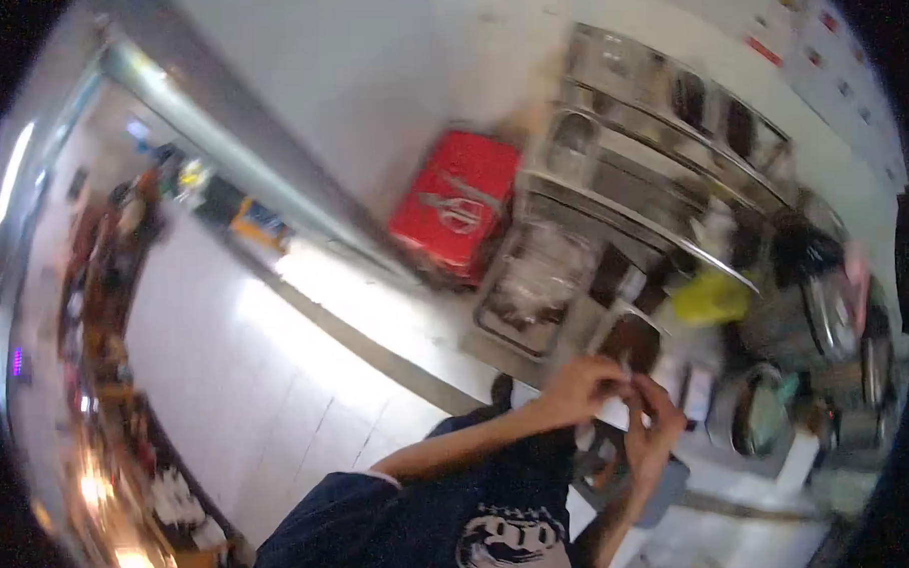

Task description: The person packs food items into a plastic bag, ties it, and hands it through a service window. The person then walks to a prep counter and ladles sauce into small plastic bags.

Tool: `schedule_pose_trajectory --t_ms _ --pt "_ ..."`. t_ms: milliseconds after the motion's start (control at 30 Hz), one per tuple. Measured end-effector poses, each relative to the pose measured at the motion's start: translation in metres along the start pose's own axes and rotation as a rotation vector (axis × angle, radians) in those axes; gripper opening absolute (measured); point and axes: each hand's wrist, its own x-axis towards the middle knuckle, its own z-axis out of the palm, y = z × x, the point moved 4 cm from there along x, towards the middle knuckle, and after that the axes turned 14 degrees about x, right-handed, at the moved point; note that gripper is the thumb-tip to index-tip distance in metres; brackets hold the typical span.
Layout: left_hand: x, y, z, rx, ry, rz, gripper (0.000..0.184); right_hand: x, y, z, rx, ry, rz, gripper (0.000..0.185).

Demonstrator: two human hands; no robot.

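Note:
My left hand (580,390) and my right hand (654,417) are close together in front of my dark shirt (433,515). Both have their fingers bent inward, the fingertips meeting around something small and pale that is too blurred to make out. Just beyond them lies a tray with a dark brown content (629,344). A grey tray (662,485) is partly visible below my right hand.
A red box (457,206) stands by the wall, beside a metal tray with a clear wrapped content (537,286). Metal shelves (660,137) hold trays. A yellow item (710,297) and several pots (759,414) are at the right. A doorway opens at left.

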Motion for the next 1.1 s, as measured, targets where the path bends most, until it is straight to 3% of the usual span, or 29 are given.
schedule_pose_trajectory --t_ms 33,133,167,233,267,300,367,400,467,500,533,600,667,733,767,800,833,867,900,933,1000,1033,1100 --pt "-0.004 -0.004 0.005 0.027 0.095 0.038 0.018 -0.002 0.007 0.003 0.028 0.053 0.029 0.025" --pt "-0.008 -0.008 0.004 -0.071 -0.013 -0.086 0.017 -0.008 0.044 0.012 0.258 0.159 -0.016 0.026" --pt "-0.012 -0.009 0.003 -0.145 -0.050 -0.186 0.017 -0.009 0.045 0.017 0.378 0.144 0.067 0.025" --pt "-0.018 -0.033 0.015 -0.125 0.033 -0.139 0.015 -0.007 0.028 0.029 0.637 0.194 0.162 0.022" --pt "-0.019 -0.040 0.018 -0.149 0.073 -0.073 0.013 -0.007 0.048 0.025 0.591 0.090 0.184 0.026" --pt "-0.020 -0.044 0.016 -0.129 0.093 -0.072 0.013 -0.008 0.054 0.029 0.613 0.127 0.207 0.029" --pt "-0.019 -0.043 0.015 -0.435 0.039 -0.093 0.012 -0.003 0.040 0.035 0.635 0.154 0.223 0.032" --pt "-0.022 -0.046 0.017 -0.426 0.047 -0.091 0.012 -0.004 0.037 0.035 0.516 0.125 0.266 0.033" --pt "-0.028 -0.034 -0.003 0.107 0.277 -0.125 0.014 0.001 0.028 0.035 0.403 0.086 0.294 0.035" --pt "-0.028 -0.029 -0.008 0.115 0.284 -0.126 0.014 0.001 0.026 0.034 0.160 0.023 0.209 0.034" --pt "-0.025 -0.017 -0.018 0.286 0.176 -0.171 0.015 0.000 0.023 0.035 -0.085 -0.036 0.125 0.033" --pt "-0.024 -0.011 -0.026 0.454 0.062 -0.208 0.016 0.003 0.023 0.037 -0.208 0.070 0.153 0.030" --pt "-0.022 -0.005 -0.027 0.312 0.043 -0.123 0.021 0.008 0.035 0.029 0.042 0.093 0.060 0.028" --pt "-0.021 -0.006 -0.040 -0.023 0.234 -0.065 0.039 0.014 0.038 0.020 0.262 -0.038 0.034 0.017" --pt "-0.017 -0.018 -0.035 0.072 0.257 -0.052 0.048 0.015 0.059 0.017 0.244 0.065 -0.056 0.018" --pt "-0.024 -0.043 -0.016 -0.557 0.147 -0.289 0.064 0.010 0.070 0.016 0.418 0.076 0.094 0.017" --pt "-0.017 -0.042 -0.022 -0.613 0.061 -0.349 0.064 0.011 0.049 0.018 0.519 0.044 0.111 0.019" --pt "-0.011 -0.041 -0.028 -0.664 -0.026 -0.412 0.064 0.015 0.037 0.018 0.324 -0.013 0.155 0.020" --pt "-0.006 -0.038 -0.034 -0.707 -0.111 -0.478 0.065 0.016 0.034 0.020 0.390 0.002 0.077 0.023" --pt "-0.007 -0.034 -0.043 -0.779 -0.103 -0.454 0.057 0.018 0.024 0.019 0.498 0.032 0.155 0.026" --pt "0.000 -0.031 -0.060 -0.447 -0.085 -0.393 0.057 0.021 0.014 0.024 0.769 0.075 0.245 0.031" --pt "0.000 -0.029 -0.061 -0.468 -0.119 -0.386 0.057 0.020 0.015 0.025 0.816 0.045 0.195 0.028" --pt "0.007 -0.020 -0.073 -0.049 -0.042 -0.144 0.057 0.021 0.028 0.021 0.863 0.021 0.135 0.025"
